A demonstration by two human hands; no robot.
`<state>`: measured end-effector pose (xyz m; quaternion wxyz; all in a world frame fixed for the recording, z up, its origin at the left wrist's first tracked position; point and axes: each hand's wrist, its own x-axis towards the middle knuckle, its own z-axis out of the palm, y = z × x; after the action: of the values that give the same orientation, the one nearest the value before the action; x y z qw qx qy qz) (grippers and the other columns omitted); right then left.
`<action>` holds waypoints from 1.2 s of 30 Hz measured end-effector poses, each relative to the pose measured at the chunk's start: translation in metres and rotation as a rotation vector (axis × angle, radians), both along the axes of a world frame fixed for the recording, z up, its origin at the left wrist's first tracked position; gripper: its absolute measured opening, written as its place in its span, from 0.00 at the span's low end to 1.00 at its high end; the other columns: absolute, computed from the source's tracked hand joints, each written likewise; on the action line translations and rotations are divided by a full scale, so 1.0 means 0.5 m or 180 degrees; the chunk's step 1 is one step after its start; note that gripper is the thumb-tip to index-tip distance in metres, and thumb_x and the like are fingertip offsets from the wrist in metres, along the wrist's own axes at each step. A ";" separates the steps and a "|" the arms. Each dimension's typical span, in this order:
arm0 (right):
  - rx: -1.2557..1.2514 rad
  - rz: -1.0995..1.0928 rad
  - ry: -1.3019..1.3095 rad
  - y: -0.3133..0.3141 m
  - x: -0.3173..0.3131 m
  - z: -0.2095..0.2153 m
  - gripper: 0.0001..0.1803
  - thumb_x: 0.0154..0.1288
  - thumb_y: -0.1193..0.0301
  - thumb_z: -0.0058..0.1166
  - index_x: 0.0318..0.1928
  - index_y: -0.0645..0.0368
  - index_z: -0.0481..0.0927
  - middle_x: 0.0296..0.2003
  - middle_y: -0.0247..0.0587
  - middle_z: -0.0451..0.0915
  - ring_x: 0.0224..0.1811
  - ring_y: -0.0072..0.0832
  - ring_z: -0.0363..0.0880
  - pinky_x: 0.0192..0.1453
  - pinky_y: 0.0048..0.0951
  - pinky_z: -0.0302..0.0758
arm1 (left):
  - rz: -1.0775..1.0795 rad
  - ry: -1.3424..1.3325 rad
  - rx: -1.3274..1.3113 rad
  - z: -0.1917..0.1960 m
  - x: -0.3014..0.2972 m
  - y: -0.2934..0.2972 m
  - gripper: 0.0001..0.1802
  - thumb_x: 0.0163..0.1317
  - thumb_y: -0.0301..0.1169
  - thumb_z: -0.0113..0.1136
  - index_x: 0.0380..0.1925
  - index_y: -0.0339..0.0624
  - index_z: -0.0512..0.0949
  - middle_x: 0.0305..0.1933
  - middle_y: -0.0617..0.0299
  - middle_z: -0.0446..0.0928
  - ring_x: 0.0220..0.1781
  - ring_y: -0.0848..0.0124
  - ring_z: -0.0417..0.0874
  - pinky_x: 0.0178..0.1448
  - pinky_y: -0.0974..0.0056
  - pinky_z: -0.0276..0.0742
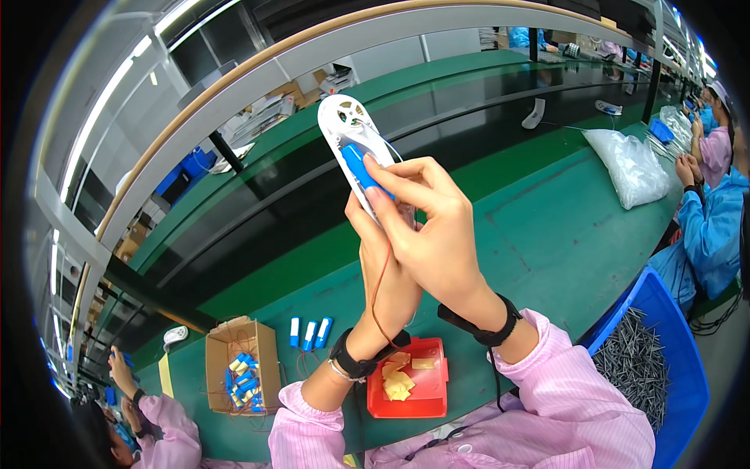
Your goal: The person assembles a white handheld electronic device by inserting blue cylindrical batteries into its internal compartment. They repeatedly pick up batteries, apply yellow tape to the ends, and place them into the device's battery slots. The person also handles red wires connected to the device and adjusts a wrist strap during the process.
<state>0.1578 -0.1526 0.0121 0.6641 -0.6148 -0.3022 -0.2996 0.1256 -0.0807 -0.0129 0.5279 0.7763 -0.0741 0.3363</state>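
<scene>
We see the left hand (391,270) gripping a white oval plastic housing (353,137) from behind; right hand (433,227) fingertips pinch a blue cylindrical cell (358,166) against it.

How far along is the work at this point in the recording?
Done: a blue cell already sits on the white oval housing. In hand: the left hand holds the housing up while the right hand presses the cell in. Left: three loose cells lie on the table, more in the cardboard box.
</scene>
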 end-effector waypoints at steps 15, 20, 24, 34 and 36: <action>-0.1203 -0.0224 -0.0369 -0.030 -0.008 0.003 0.21 0.61 0.81 0.54 0.55 0.64 0.82 0.47 0.44 0.74 0.50 0.39 0.69 0.58 0.37 0.68 | 0.0275 -0.0015 0.0150 0.015 -0.019 0.032 0.21 0.75 0.36 0.50 0.63 0.40 0.66 0.46 0.54 0.80 0.47 0.69 0.82 0.48 0.65 0.76; -0.1075 0.0256 -0.0055 -0.055 0.001 0.005 0.19 0.65 0.79 0.55 0.57 0.60 0.82 0.49 0.41 0.74 0.51 0.36 0.70 0.57 0.35 0.71 | 0.0435 0.0141 0.0080 0.032 -0.009 0.061 0.14 0.77 0.37 0.49 0.42 0.36 0.76 0.28 0.68 0.77 0.27 0.86 0.67 0.29 0.75 0.62; -0.0674 0.0204 -0.0062 -0.067 0.003 0.025 0.18 0.66 0.77 0.58 0.56 0.56 0.84 0.49 0.39 0.75 0.49 0.32 0.73 0.56 0.33 0.72 | 0.0378 0.0114 0.0048 0.054 0.036 0.095 0.14 0.76 0.38 0.50 0.38 0.39 0.77 0.19 0.64 0.76 0.15 0.80 0.75 0.16 0.72 0.65; -0.0171 0.0043 0.0209 -0.143 0.078 0.035 0.12 0.70 0.71 0.57 0.52 0.52 0.87 0.45 0.38 0.81 0.43 0.22 0.79 0.45 0.22 0.74 | 0.0191 0.1560 -0.1565 -0.108 0.414 0.457 0.13 0.63 0.33 0.54 0.40 0.32 0.76 0.32 0.53 0.79 0.30 0.62 0.83 0.30 0.58 0.81; -0.0154 0.0184 0.0366 -0.141 0.081 0.036 0.12 0.71 0.71 0.57 0.52 0.53 0.87 0.44 0.37 0.82 0.43 0.20 0.78 0.44 0.22 0.73 | 0.0427 0.1258 -0.1980 -0.193 0.477 0.533 0.13 0.66 0.38 0.57 0.35 0.38 0.77 0.33 0.56 0.77 0.32 0.62 0.82 0.35 0.55 0.80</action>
<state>0.1985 -0.2230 0.0301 0.6736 -0.6378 -0.2883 -0.2372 0.3641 0.1856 -0.1096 0.7195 0.6319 0.1859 0.2203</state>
